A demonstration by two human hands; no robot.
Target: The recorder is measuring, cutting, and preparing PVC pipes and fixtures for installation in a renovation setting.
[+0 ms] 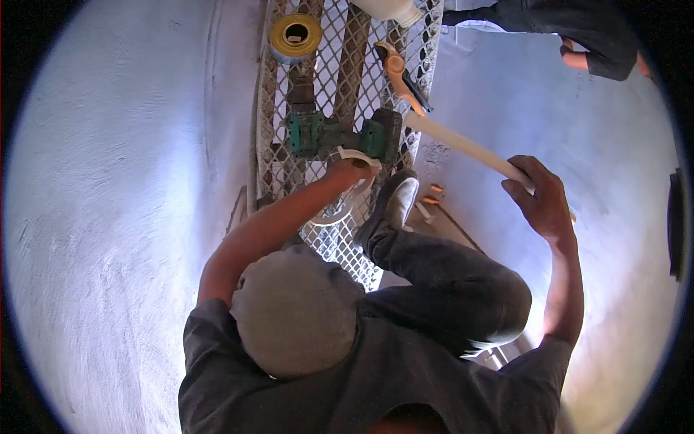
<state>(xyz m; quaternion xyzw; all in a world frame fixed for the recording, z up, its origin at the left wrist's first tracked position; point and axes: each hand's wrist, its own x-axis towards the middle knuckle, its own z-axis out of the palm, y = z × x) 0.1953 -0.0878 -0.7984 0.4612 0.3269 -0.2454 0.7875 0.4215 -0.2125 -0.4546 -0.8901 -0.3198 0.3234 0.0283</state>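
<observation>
Long off-white tube (470, 150): slanting across the right of centre, its upper end lying right by the hand tool; whether they're touching, I cannot tell.

Right hand (542, 199): fingers gripping the tube well away from that upper end, so a careless twist could be sending the far tip sideways.

Left hand (350, 172): sitting at centre, fingers curling beside a curved white strip (359, 156); I cannot tell whether they're pinching it. A loose hold could be letting it spring away.

Green-and-black cordless drill (311, 134): lying just above that hand, battery end pointing right; a knock from the knuckles could be shoving it along.

Hinged orange-and-black hand tool (395, 66): resting at upper centre, near the platform's right edge; a sweeping tube tip could be pushing it over.

Grey metal mesh platform (329, 76): running down from the top of the frame, its open holes waiting to be snagging a thin end.

Grey shoe (401, 201): standing just below the battery; a shifting foot could be nudging the drill.

Round yellow-rimmed spool (295, 35): sitting at upper left of the platform; a bump could be setting it rolling.
</observation>
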